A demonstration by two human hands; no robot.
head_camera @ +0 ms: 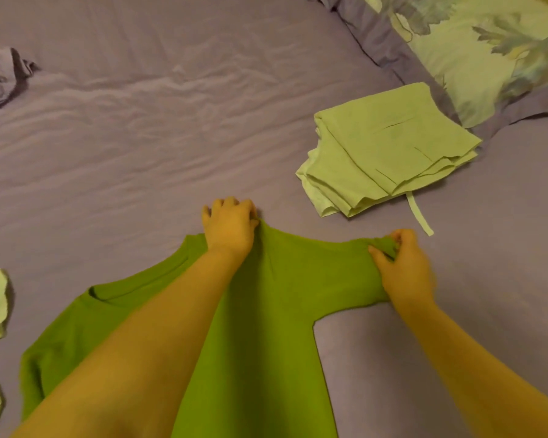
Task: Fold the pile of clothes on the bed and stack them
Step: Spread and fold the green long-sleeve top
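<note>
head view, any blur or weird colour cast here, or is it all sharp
Head view: warm yellowish cast over everything; the right hand is slightly smeared by motion, the left hand crisper; the green shirt and folded pale green stack read clearly; soft even light, faint shadows, no glare; the patterned pillow is soft.

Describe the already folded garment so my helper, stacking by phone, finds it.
Start at the floral pillow, top right of the lilac bedsheet. Just below it lies a pale green folded cloth bundle, neatly squared, a thin strap trailing out, unlike the spread bright green shirt.

Lilac bed (171, 128) carries green shirt (266, 311), folded clothes (389, 150), perhaps a pillow (475, 58).
</note>
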